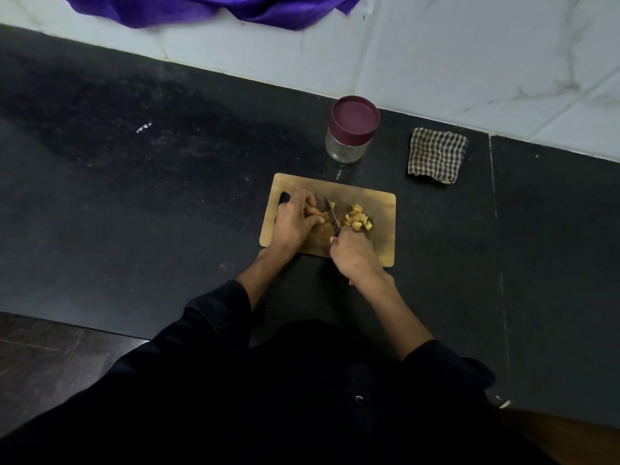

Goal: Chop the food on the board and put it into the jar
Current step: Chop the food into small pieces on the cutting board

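A wooden cutting board (379, 209) lies on the black counter. Several yellow food cubes (357, 218) sit in a heap on its middle right. My right hand (354, 256) grips a knife (332, 216), whose blade points away from me and stands just left of the heap. My left hand (295, 221) rests on the board's left part, its fingertips pinning a small piece of food against the blade. A glass jar (350, 132) with its maroon lid on stands behind the board.
A folded checked cloth (436, 156) lies right of the jar. A purple fabric (208, 8) hangs over the white tiled wall at the back. The dark counter (134, 196) stretches to the left; its front edge runs near my body.
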The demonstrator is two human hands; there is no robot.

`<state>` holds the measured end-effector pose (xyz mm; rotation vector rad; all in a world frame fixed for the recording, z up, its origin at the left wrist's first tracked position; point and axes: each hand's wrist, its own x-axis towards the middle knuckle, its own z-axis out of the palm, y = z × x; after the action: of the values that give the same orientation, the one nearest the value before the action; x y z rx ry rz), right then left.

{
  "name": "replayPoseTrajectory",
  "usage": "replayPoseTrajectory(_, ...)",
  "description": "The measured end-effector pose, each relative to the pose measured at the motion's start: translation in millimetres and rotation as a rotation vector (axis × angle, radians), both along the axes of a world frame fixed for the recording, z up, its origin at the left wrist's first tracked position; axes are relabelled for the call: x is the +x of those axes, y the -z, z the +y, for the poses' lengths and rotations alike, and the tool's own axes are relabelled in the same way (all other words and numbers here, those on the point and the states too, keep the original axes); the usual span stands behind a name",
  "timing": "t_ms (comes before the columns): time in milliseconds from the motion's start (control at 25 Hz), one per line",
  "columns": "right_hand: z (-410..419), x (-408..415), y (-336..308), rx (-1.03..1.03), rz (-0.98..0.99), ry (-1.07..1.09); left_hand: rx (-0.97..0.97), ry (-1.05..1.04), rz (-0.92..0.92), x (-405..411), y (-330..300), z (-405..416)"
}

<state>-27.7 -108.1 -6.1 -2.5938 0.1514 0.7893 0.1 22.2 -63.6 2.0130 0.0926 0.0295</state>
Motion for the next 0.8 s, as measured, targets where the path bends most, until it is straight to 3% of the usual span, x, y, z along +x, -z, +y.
replayPoseTrajectory(800,6,13,-22,-0.041,0.119,0.01,-0.02,0.018,0.012,0,-2,1)
